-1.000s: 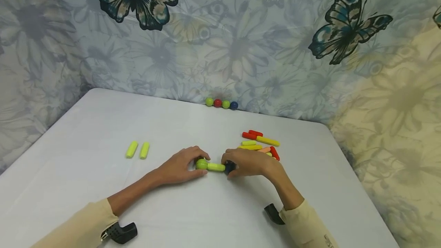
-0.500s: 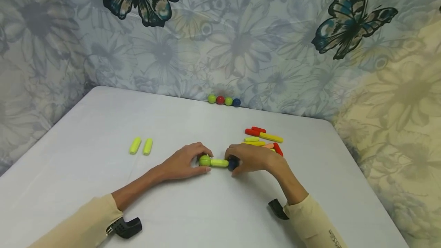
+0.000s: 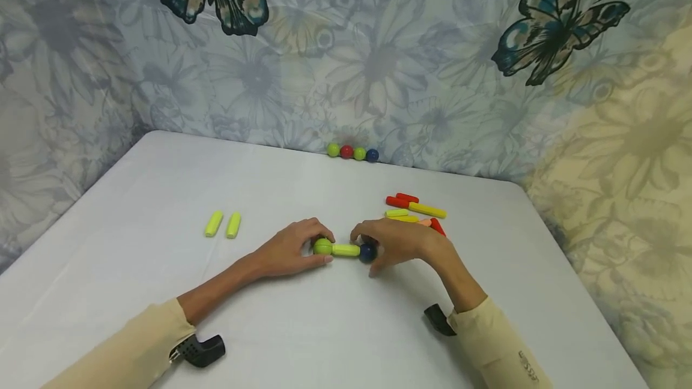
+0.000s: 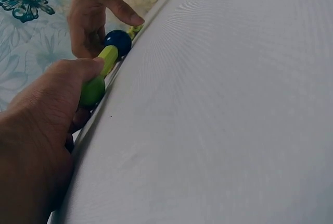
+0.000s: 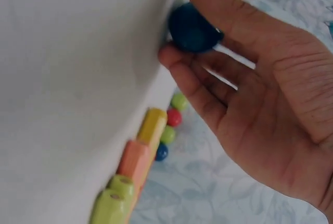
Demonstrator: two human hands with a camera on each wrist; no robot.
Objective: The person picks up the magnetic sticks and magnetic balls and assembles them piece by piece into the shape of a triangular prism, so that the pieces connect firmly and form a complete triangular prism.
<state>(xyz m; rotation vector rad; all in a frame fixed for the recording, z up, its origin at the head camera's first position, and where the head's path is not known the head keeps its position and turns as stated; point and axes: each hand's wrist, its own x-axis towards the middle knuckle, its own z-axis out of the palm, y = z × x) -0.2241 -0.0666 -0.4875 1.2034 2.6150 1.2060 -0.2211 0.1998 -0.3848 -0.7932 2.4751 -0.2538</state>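
While the left hand (image 3: 292,249) has its thumb and fingers curled round the green ball (image 3: 323,247), the right hand (image 3: 402,241) just has its fingers kinda spread around the blue ball (image 3: 368,253). A lime stick (image 3: 346,250) sits between the balls, touching both, on the white table (image 3: 313,329); two loose sticks (image 3: 233,226) lie over left.

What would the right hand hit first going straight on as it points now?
The right hand would probably meet the dark blue ball, lying between its thumb and fingers; the gap is hard to judge.
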